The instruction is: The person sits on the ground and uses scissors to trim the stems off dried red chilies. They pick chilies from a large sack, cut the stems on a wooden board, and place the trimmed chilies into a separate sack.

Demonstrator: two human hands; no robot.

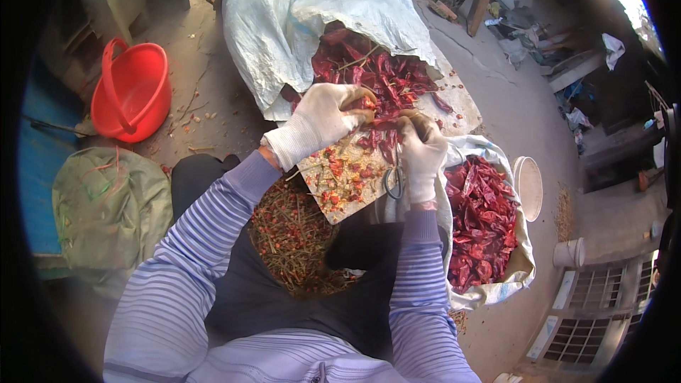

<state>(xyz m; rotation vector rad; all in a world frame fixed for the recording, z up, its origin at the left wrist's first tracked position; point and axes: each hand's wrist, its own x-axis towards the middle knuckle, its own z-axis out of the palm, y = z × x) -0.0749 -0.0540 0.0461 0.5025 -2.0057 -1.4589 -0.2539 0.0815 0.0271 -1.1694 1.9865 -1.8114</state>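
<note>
My left hand (331,109), in a white knitted glove with stained fingertips, pinches red dried chili pieces (367,102) between thumb and fingers. A dried chili pepper (384,123) stretches from there to my right hand (423,150), gloved the same way, whose fingertips grip its other end. Dark scissor-like handles (393,183) show just left of my right wrist; whether that hand holds them I cannot tell. Beneath both hands is a pale board (348,207) strewn with seeds and chili scraps. Beyond them, a heap of dried chilies (383,72) spills from a white woven sack (266,26).
At right stands an open white sack (524,276) full of chili pods (481,223), beside a white bucket (528,189). Stems and scraps (292,234) lie between my legs. A red plastic basket (130,93) and a green sack (109,213) are at left.
</note>
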